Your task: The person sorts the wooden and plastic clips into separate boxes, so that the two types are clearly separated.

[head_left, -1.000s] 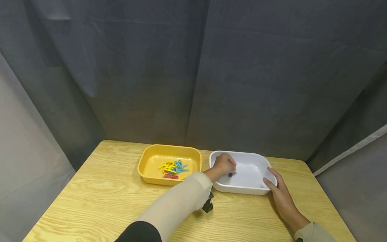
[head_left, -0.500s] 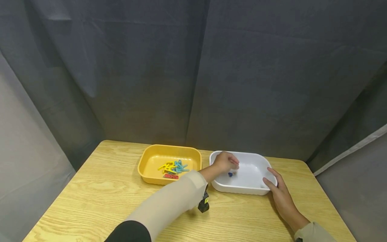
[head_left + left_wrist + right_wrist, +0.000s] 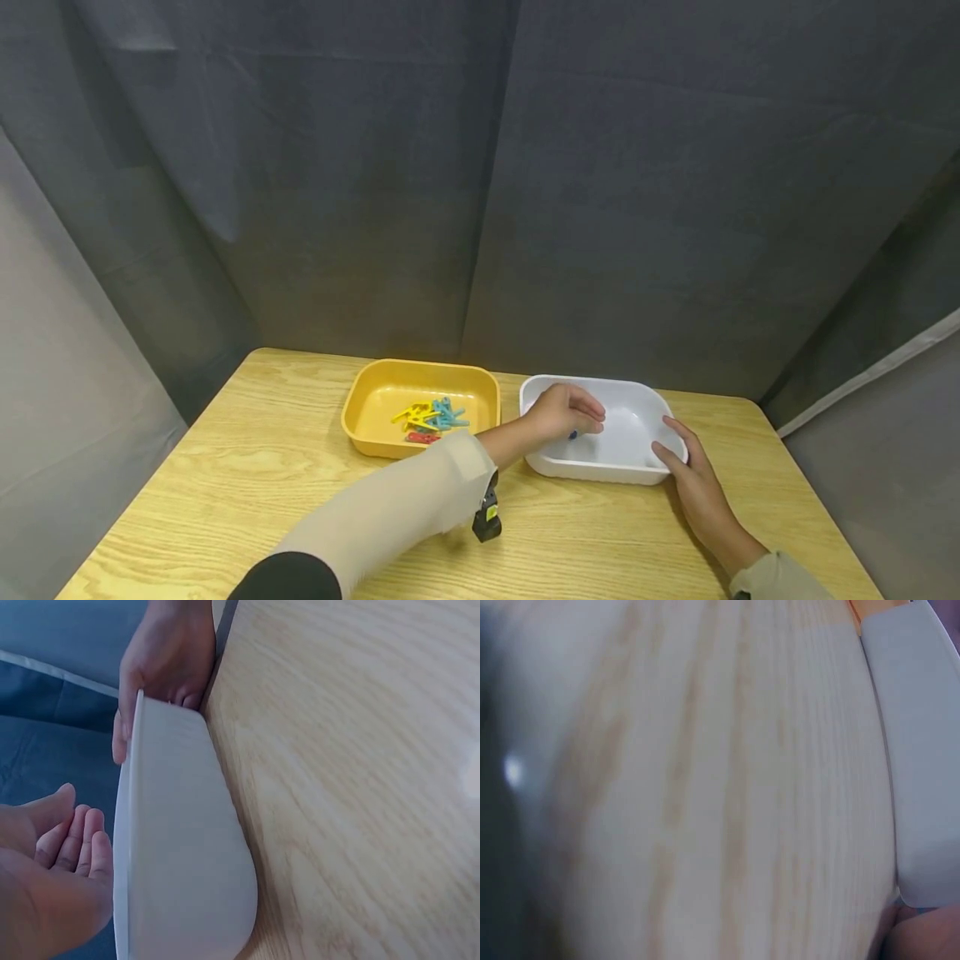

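Note:
My left hand [image 3: 564, 413] hovers over the left half of a white plastic tray [image 3: 600, 475], its fingers loosely bent with nothing between them. Beneath it, a small dark blue piece [image 3: 573, 434] lies in the tray, mostly hidden by the hand. In the left wrist view, the same hand [image 3: 60, 877] shows beside the white tray's wall [image 3: 187, 840]. My right hand [image 3: 701, 487] grips the tray's right end, thumb over the rim and fingers along the outside. Only a bit of that hand [image 3: 926, 934] appears in the right wrist view.
To the left stands a yellow-orange tray [image 3: 367, 442] with yellow clothespins [image 3: 417, 413], light blue clothespins [image 3: 446, 413] and a red clothespin [image 3: 422, 437]. My left sleeve [image 3: 397, 508] crosses in front of it. Both trays sit on a wooden table [image 3: 225, 475] before a grey curtain [image 3: 360, 183].
My left hand has moved a little right and away from the blue piece, its fingers loosening. The left forearm has swung toward the left. My right hand and both trays stay in place.

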Tool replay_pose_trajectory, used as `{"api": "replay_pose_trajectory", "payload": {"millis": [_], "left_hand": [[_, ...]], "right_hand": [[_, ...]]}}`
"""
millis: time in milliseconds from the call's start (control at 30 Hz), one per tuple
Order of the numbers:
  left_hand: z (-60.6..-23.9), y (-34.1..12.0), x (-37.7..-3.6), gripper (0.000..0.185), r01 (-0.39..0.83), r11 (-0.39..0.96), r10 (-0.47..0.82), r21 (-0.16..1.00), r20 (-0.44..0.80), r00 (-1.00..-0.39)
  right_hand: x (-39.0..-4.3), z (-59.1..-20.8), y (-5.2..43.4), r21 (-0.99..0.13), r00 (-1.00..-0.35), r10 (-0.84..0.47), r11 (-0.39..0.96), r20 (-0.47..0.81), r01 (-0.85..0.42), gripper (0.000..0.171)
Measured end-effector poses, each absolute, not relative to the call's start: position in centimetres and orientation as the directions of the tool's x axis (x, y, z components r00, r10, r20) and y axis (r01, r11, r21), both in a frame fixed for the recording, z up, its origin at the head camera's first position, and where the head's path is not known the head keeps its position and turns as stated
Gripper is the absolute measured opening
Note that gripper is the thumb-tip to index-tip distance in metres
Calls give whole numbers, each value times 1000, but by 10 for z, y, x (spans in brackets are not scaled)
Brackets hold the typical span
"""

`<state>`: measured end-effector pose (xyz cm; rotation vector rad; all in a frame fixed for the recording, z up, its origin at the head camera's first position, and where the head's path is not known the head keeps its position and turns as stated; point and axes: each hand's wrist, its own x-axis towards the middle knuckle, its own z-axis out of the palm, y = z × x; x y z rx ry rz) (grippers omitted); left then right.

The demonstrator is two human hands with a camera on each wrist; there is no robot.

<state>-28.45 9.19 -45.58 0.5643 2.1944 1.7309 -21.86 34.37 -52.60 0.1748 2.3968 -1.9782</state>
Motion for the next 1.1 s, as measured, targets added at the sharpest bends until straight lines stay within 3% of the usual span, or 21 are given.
{"api": "replay_pose_trajectory", "payload": {"millis": [533,1100], "left_hand": [[-440,79,-246,23,103,105,618,989,16,-786],[-456,62,-203,25,82,63,761,995,6,-649]], "right_hand": [[-217,-523,345,-971,-995,50,221,-85,94,77],[-218,-524,345,-977,-995,54,191,-88,97,74]]}}
